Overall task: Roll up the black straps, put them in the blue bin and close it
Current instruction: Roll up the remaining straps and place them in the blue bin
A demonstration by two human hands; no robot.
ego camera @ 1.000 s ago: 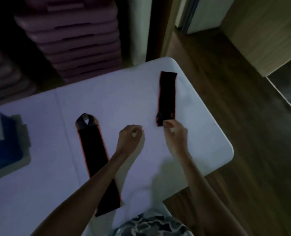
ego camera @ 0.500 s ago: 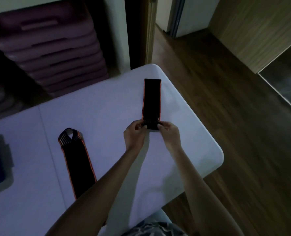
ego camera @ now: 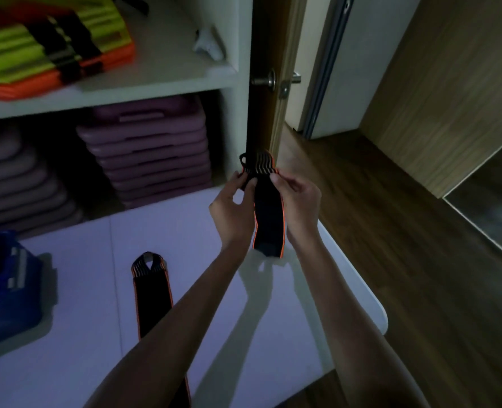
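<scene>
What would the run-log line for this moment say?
held strap: unrolled, hanging | left hand: pinches its loop end | right hand: pinches its loop end | second strap: flat on table | blue bin: table's left side

The blue bin [ego camera: 8, 290] is cropped by the left edge. The lower length of the flat strap [ego camera: 151, 293] is hidden under the left forearm [ego camera: 167, 334] and cropped by the bottom edge. The top of the held strap [ego camera: 268, 219] is partly covered by the left hand [ego camera: 232, 210] and right hand [ego camera: 298, 201]; the white object [ego camera: 207, 44] on the shelf [ego camera: 155, 83] is too blurred to be identified.
</scene>
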